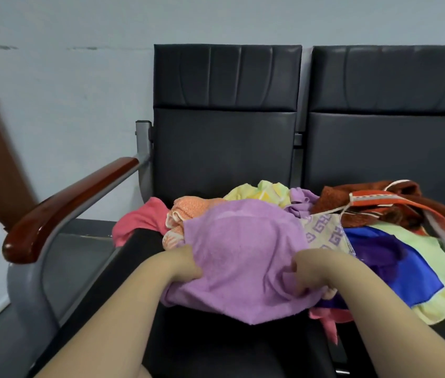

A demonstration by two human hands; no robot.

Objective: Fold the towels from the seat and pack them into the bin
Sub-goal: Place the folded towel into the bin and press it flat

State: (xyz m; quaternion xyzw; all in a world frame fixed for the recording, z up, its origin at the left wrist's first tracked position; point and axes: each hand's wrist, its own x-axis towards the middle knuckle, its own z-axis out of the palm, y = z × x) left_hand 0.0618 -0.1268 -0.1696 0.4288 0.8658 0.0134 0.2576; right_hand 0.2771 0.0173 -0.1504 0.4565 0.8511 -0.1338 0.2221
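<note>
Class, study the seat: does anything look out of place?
The towels lie in a crumpled heap across two seats; a pink strip trails out underneath. The left hand and right hand grip the purple towel.

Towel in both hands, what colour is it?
The towel is plain light purple. The head view shows it best.

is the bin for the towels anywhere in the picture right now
No, only the black seat with the towel pile shows, and both hands, left hand and right hand, grip the purple towel.
</note>
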